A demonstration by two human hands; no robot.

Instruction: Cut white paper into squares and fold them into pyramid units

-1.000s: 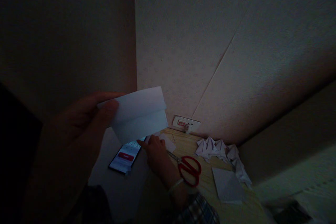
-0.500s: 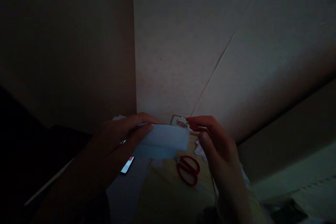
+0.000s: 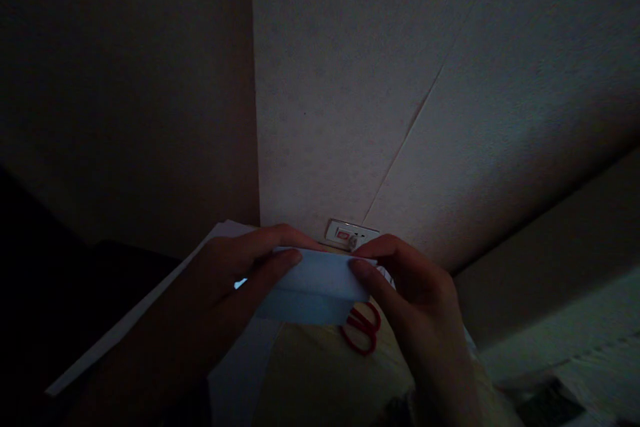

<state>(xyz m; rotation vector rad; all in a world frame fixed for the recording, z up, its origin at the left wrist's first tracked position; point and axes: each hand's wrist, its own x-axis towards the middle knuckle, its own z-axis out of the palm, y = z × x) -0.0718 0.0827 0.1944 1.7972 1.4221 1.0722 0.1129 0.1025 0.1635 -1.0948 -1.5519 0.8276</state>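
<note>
The folded paper is a pale bluish strip — smooth, straight-edged, a lighter upper flap lying over a dimmer lower band. Its long axis runs left to right, dipping slightly toward the right end. It is held up above the yellowish counter, the left hand pinching its upper left edge between thumb and fingers, the right hand pinching its upper right corner. Behind it show the scissors' looped red handles — glossiness too dim to tell.
</note>
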